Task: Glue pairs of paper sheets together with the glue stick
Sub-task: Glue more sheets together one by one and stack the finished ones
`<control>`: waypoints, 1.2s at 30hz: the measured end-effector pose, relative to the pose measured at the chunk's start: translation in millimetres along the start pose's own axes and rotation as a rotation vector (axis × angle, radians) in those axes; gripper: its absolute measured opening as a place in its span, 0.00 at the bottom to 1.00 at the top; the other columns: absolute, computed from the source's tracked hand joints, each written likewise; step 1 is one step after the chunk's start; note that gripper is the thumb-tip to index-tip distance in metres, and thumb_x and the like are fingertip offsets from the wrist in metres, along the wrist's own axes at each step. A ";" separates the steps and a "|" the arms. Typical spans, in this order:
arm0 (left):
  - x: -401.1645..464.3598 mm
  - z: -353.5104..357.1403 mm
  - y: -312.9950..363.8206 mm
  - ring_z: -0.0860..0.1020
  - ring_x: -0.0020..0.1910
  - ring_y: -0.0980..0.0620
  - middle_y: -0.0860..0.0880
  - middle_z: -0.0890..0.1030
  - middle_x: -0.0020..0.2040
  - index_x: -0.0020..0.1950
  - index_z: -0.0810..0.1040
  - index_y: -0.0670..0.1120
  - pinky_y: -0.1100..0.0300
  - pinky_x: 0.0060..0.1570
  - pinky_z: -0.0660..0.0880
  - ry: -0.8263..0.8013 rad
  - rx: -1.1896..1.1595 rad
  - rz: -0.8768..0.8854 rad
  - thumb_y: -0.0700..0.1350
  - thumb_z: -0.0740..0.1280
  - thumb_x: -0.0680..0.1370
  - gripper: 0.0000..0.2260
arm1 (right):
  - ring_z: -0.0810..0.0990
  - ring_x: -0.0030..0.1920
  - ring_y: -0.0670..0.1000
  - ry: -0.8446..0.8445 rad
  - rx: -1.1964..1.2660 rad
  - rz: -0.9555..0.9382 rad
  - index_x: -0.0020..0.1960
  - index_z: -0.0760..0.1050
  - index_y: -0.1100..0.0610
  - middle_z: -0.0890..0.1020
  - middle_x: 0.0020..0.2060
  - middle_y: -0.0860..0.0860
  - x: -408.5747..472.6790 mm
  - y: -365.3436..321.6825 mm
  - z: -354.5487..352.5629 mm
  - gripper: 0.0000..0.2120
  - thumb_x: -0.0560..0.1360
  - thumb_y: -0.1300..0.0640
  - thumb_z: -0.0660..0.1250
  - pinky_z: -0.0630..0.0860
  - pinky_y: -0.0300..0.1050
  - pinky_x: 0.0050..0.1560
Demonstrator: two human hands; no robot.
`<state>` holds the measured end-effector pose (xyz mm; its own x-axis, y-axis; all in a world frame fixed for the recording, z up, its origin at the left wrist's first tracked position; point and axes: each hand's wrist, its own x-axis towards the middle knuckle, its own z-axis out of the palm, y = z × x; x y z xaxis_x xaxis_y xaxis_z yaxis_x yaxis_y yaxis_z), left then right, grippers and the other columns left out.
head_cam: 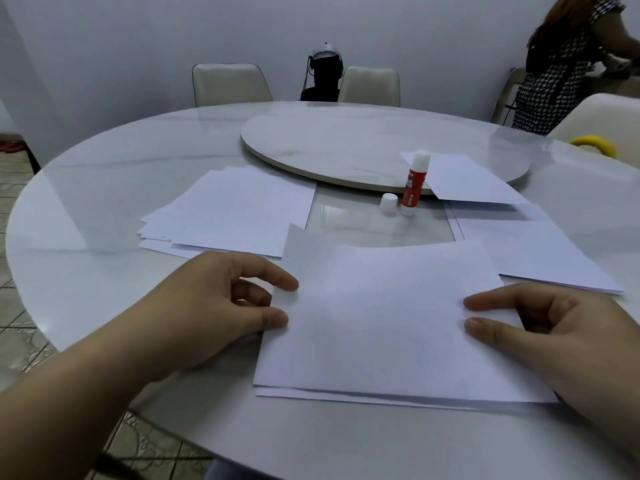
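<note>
White round desk: left hand and right hand pinch opposite edges of paired sheets; uncapped glue stick stands beyond them.

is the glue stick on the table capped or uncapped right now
Uncapped. The glue stick stands upright with its white glue tip exposed, and its white cap sits separately on the table just to its left.

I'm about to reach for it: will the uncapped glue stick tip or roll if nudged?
The glue stick stands upright, tall on a narrow base, so it probably tips easily. It looks cylindrical, so once down it would likely roll on the glossy table.
</note>
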<state>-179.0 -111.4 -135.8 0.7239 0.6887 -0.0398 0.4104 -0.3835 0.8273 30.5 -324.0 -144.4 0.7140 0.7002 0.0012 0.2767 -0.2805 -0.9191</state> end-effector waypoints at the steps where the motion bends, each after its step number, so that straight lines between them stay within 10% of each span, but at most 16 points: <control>1: 0.0 0.4 0.3 0.78 0.30 0.56 0.56 0.81 0.35 0.42 0.81 0.65 0.66 0.31 0.72 -0.004 -0.008 0.003 0.45 0.77 0.67 0.14 | 0.86 0.36 0.48 0.000 -0.008 0.004 0.45 0.84 0.40 0.87 0.37 0.45 -0.6 0.2 -0.2 0.21 0.52 0.42 0.75 0.80 0.42 0.34; 23: 0.6 -5.5 -7.0 0.80 0.32 0.58 0.55 0.82 0.36 0.45 0.82 0.64 0.73 0.29 0.71 -0.059 0.035 0.076 0.40 0.78 0.63 0.20 | 0.86 0.36 0.48 0.022 -0.022 -0.004 0.46 0.83 0.39 0.87 0.38 0.44 0.2 7.3 -2.0 0.21 0.53 0.42 0.75 0.80 0.46 0.35; 36: 1.2 -7.9 -1.9 0.82 0.36 0.48 0.50 0.83 0.36 0.46 0.82 0.62 0.46 0.42 0.80 -0.132 0.008 0.026 0.39 0.78 0.63 0.20 | 0.86 0.35 0.48 0.035 -0.013 0.011 0.44 0.84 0.42 0.87 0.37 0.44 -1.2 9.9 -1.0 0.12 0.65 0.56 0.77 0.80 0.45 0.31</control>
<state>-183.3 -104.9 -133.0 0.8008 0.5918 -0.0922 0.3946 -0.4054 0.8246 33.0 -328.3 -153.1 0.7393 0.6734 0.0051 0.2765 -0.2966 -0.9141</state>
